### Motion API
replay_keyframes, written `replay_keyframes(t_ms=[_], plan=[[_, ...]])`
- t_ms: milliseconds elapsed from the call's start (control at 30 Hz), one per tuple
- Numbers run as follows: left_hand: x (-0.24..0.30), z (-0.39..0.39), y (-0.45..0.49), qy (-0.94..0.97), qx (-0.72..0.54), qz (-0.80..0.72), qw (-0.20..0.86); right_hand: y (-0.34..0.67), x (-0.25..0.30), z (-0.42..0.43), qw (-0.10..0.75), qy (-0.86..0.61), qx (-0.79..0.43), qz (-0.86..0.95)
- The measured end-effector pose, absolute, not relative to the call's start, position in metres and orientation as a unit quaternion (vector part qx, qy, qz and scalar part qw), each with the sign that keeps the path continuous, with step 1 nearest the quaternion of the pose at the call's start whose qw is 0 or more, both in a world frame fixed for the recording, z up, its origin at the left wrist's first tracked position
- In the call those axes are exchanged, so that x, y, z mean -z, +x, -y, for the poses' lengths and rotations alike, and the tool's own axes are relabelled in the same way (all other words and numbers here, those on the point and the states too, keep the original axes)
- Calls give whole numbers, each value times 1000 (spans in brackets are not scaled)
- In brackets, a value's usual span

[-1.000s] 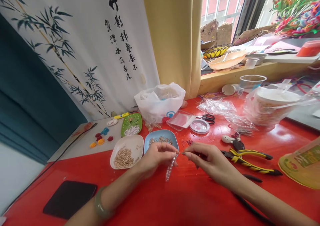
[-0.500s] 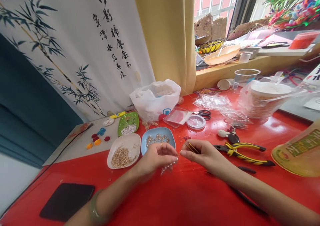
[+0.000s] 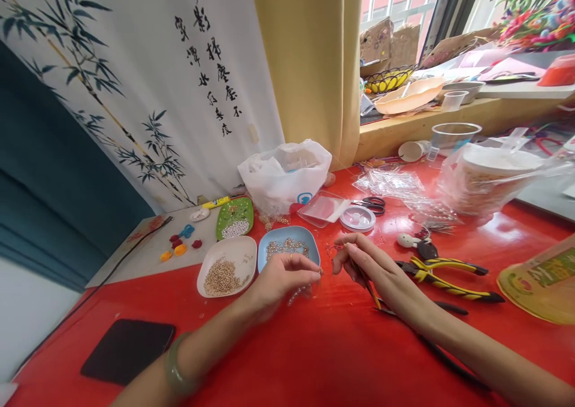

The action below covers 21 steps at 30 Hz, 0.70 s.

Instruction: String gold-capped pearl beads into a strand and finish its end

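Observation:
My left hand [image 3: 287,280] has thumb and forefinger pinched together at the end of a strand of clear beads [image 3: 299,293], which hangs below the fingers. To its right, my right hand [image 3: 366,263] is apart from the strand, with its fingers bent. Lying along its palm is a pair of thin gold-coloured tweezers [image 3: 371,290], partly hidden by the hand. A blue dish [image 3: 313,239] of gold-and-clear beads stands just behind my left hand. Left of that is a pale dish [image 3: 250,248] with small gold beads.
Yellow-black pliers [image 3: 453,275] lie right of my right hand, near a yellow-tinted plastic container [image 3: 539,281]. Scissors [image 3: 372,204], a round clear case [image 3: 357,219], a white plastic bag [image 3: 283,176] and a green dish [image 3: 224,212] stand behind. A black phone-like slab [image 3: 128,350] lies front left.
My right hand has drawn away to the right from my left hand, and its fingers have loosened, with the tweezers now pointing down. My left hand keeps its pinch. The view has shifted slightly.

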<state>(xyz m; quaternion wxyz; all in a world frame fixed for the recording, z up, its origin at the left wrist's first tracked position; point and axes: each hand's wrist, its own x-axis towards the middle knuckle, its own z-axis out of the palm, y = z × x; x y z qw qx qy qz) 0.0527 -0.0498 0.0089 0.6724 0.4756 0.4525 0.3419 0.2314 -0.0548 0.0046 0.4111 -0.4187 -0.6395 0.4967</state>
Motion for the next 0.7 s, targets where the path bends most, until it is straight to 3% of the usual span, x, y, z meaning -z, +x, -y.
replay_keyframes(t_ms=[233,700], plan=[[-8,50,51,471,-367,-449,665,227,-5,57,316,-425,-444,723],[-7,51,51,472,-364,-441,671,228,2,54,353,-459,-449,680]])
